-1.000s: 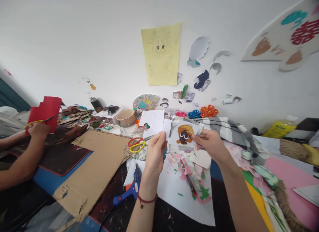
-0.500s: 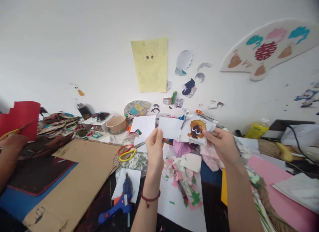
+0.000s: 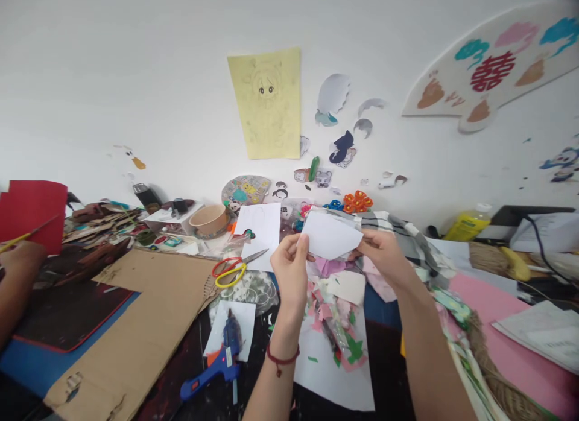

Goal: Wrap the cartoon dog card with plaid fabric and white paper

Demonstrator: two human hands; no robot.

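Observation:
A white piece of paper is held up between my two hands above the table. My left hand pinches its left edge, thumb in front. At its lower right corner, the fingers of my right hand close on the paper, partly hidden behind it. Clear plastic shows behind the paper. Below lie pink and green paper scraps on a white sheet. Red and yellow scissors rest to the left, above a blue glue gun.
Brown cardboard covers the left side. At far left another person's hand holds scissors at red paper. A round tub, orange flowers and a yellow bottle stand by the wall. Pink paper lies right.
My hands have come closer together. The white paper now covers the place where the brown cartoon picture was, and that picture is hidden. The view has shifted slightly.

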